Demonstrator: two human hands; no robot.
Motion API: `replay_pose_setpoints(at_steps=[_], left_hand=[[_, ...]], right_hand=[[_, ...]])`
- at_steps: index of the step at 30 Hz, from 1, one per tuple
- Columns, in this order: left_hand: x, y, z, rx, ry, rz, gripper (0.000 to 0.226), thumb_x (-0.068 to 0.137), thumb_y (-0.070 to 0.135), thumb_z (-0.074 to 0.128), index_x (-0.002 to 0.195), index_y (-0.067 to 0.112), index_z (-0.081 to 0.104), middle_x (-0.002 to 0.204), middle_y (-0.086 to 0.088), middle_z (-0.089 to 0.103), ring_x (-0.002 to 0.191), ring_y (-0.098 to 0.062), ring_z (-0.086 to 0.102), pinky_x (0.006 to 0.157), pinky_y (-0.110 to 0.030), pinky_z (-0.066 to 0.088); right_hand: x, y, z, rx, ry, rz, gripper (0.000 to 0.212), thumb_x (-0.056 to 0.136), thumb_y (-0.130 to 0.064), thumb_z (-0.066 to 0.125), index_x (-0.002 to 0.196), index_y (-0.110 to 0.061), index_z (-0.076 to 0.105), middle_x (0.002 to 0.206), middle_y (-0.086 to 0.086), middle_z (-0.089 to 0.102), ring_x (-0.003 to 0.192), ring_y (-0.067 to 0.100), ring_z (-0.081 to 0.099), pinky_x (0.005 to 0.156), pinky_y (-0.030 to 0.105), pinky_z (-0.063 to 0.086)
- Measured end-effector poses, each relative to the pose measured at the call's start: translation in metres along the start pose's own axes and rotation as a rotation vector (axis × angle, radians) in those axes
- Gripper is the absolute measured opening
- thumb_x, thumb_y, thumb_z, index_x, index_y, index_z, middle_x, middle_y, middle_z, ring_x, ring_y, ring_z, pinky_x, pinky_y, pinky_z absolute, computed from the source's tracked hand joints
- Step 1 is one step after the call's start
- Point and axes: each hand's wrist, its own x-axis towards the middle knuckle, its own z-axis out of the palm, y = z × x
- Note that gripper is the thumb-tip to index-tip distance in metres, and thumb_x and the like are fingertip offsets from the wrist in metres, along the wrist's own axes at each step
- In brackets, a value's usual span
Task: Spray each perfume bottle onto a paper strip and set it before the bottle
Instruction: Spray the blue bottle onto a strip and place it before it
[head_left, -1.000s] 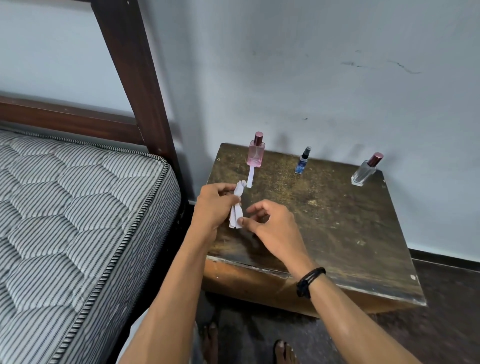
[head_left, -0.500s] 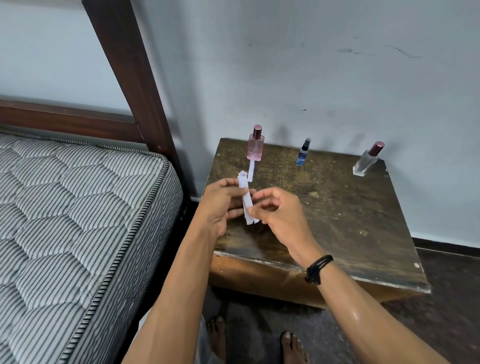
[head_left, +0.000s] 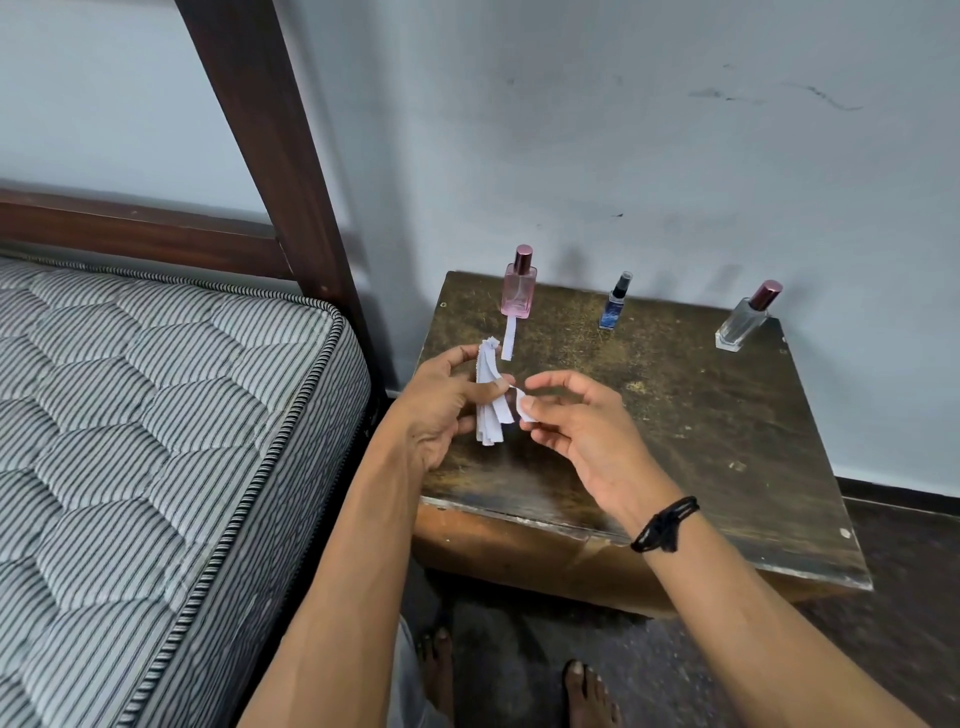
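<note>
"Peeling one strip off the stack, would you say?"

"That's my reading. Left hand (head_left: 441, 410), in front of the pink perfume bottle (head_left: 518, 291) and a little to its left, has its fingers curled round a bundle of paper strips (head_left: 485, 410), thumb pressed across the middle. The bundle stands roughly upright, probably so the loose ends fan out and one can be taken."

"And the other hand?"

"Right hand (head_left: 576, 426), in front of the pink bottle and slightly to its right, is mostly closed at the tips. Thumb and forefinger pinch the end of a single strip (head_left: 523, 414) that curls out of the bundle, and the other fingers hang loosely bent. Both hands hover above the tabletop (head_left: 675, 441)."

"How far along is the job?"

"One white paper strip (head_left: 509, 340) already lies just before the pink bottle, so that one looks done. To its right, the small blue spray bottle (head_left: 613, 306) has nothing in front of it. Neither does the clear bottle (head_left: 743, 322), furthest right by the wall. I'd guess the pinched strip is meant for the blue one."
</note>
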Motion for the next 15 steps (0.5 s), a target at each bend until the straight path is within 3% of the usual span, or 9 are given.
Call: replay_pose_setpoints(at_steps=[4,8,11,15], left_hand=[[0.0020,-0.0022,0.0005,-0.027,0.022,0.024,0.047,0.084,-0.007,0.072,0.128,0.003,0.061,0.106,-0.013,0.069,0.081,-0.017,0.071,0.075,-0.033,0.063],[0.0021,-0.0027,0.0015,0.025,0.058,0.038,0.041,0.084,-0.003,0.075,0.124,0.002,0.065,0.101,-0.010,0.070,0.069,-0.011,0.068,0.071,-0.028,0.063],[0.0019,-0.0033,0.0033,0.076,0.073,0.034,0.037,0.082,0.003,0.079,0.117,0.002,0.068,0.097,-0.012,0.071,0.066,-0.014,0.065,0.066,-0.028,0.062],[0.0015,-0.0030,0.0040,0.102,0.083,0.034,0.028,0.083,0.008,0.080,0.109,0.004,0.070,0.085,-0.008,0.073,0.059,-0.011,0.062,0.062,-0.026,0.061]], right_hand=[[0.0021,-0.0025,-0.0005,0.058,-0.014,0.049,0.016,0.091,0.004,0.070,0.093,-0.011,0.076,0.084,0.008,0.077,0.070,0.016,0.072,0.065,0.023,0.057],[0.0023,-0.0046,-0.0007,0.036,-0.033,0.023,0.012,0.092,-0.001,0.071,0.099,-0.008,0.079,0.083,0.006,0.076,0.070,0.015,0.070,0.068,0.024,0.058],[0.0005,-0.0019,-0.0011,-0.102,-0.030,-0.064,0.019,0.085,-0.008,0.083,0.102,-0.013,0.079,0.086,0.002,0.077,0.074,0.014,0.069,0.069,0.026,0.059],[0.0009,0.0011,-0.0005,-0.251,0.097,-0.181,0.007,0.090,-0.011,0.079,0.094,-0.018,0.079,0.085,0.000,0.076,0.068,0.009,0.067,0.064,0.023,0.058]])
